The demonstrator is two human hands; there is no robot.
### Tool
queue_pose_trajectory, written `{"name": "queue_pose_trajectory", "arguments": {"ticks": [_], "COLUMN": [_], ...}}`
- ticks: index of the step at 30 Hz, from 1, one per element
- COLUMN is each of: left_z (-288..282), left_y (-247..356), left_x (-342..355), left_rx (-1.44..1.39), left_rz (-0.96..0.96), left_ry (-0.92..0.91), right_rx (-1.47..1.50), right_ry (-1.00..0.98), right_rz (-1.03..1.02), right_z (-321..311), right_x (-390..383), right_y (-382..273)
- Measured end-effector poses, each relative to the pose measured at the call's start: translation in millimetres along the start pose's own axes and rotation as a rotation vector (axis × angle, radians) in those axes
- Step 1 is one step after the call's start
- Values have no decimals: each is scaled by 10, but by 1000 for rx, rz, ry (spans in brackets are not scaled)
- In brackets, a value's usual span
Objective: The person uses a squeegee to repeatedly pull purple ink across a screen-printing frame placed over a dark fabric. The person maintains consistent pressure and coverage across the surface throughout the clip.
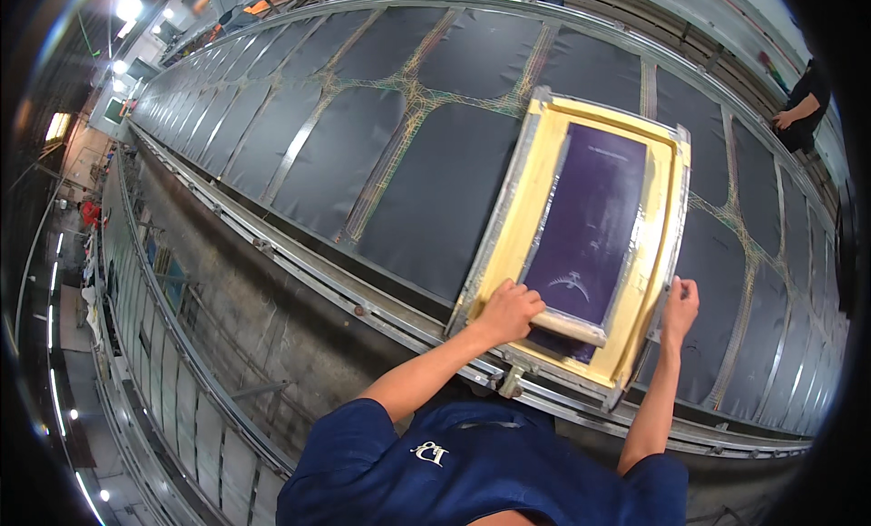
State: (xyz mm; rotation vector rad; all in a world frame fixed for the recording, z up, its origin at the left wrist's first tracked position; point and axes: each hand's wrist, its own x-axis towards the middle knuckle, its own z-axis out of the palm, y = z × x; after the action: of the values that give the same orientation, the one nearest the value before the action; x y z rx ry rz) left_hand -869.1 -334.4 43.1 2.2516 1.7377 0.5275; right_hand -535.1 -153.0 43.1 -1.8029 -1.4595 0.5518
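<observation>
A screen-printing frame (510,226) lies tilted across the long table, with a yellow border, metal outer edges and a dark purple mesh panel (594,208). A squeegee (572,326) with a pale bar rests across the near end of the panel. My left hand (511,313) is closed around the squeegee's left end; part of that end is hidden under the fingers. At the frame's right outer edge, my right hand (680,310) is closed with curled fingers, gripping the rim near its lower corner.
Dark fabric panels (435,190) cover the long table in rows, with patterned strips between them. A metal rail (336,299) with clamps runs along the near edge. Another person (803,104) stands at the far right side. A second long table (181,381) lies behind a walkway at left.
</observation>
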Motion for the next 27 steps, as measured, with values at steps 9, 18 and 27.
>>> {"name": "queue_pose_trajectory", "arguments": {"ticks": [9,18,27], "left_z": [-990,-1294,-1191], "left_y": [-1997,-2430,-2725], "left_x": [-817,-1775,-1254], "left_rx": [126,228,134], "left_rz": [-22,148,190], "left_ry": [-41,20,93], "right_rx": [207,79,-110], "right_ry": [-24,-79,-92], "right_rz": [66,102,122], "right_z": [2048,2601,2687], "right_x": [-1149,-1444,-1488], "right_y": [-1074,-1515,-1522]}}
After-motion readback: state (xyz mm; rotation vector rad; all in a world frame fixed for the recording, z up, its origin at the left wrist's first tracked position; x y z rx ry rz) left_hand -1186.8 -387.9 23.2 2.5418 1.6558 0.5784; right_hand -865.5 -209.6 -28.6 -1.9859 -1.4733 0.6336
